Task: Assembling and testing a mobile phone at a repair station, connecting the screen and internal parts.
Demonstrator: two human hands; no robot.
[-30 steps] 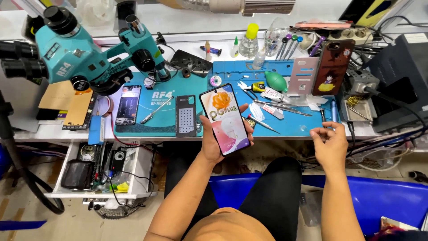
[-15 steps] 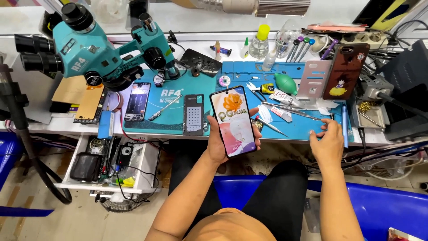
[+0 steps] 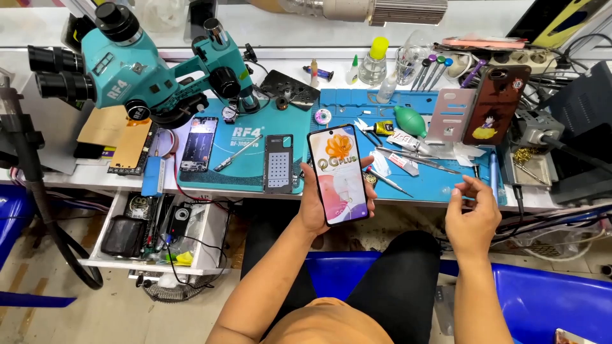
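Cluttered blue mat behind — left hand grips lit phone; right hand loosely curled, holding nothing.

The left hand holds a lit smartphone upright over the workbench's front edge. The right hand hovers loosely curled at the blue mat's front right corner, near tweezers. A teal microscope stands at the rear left.

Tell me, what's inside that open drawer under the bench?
The drawer holds a black pouch, tangled cables and something yellow. Its back part is hidden beneath the benchtop.
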